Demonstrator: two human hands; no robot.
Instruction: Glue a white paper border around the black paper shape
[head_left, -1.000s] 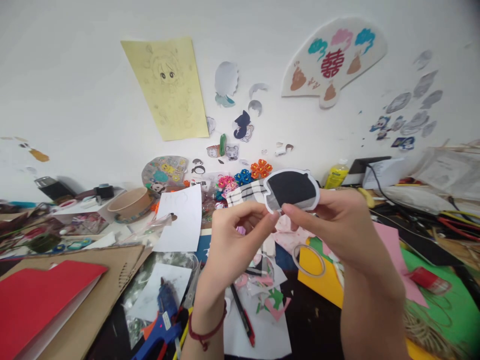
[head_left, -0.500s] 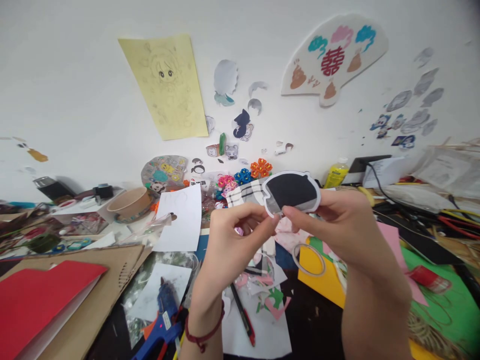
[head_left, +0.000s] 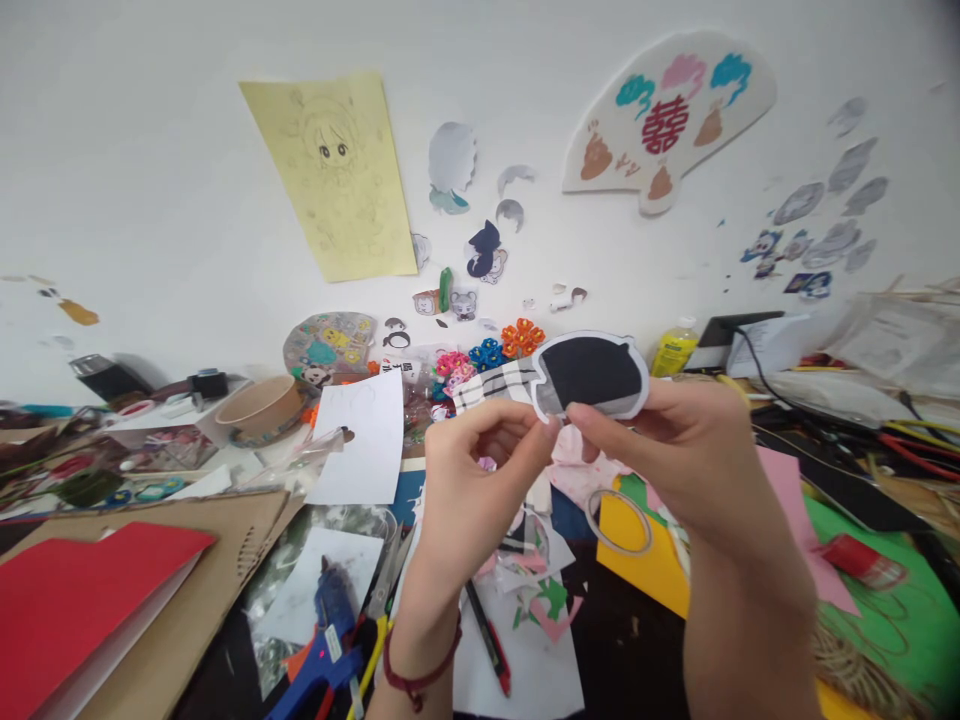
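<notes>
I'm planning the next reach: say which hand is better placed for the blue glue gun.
Likely the left hand: the blue glue gun lies on that side. Both hands hold the black cutout, but the right hand seems to have the fuller grip.

Shows a dark tabletop [head_left: 630,650], bare toward 5 o'clock. Carries brown cardboard [head_left: 202,590] at 8, clear plastic [head_left: 268,660] near 7, a white sheet [head_left: 540,670] at 6, a yellow sheet [head_left: 660,565] between 4 and 5. Reads as crowded farther back.
</notes>
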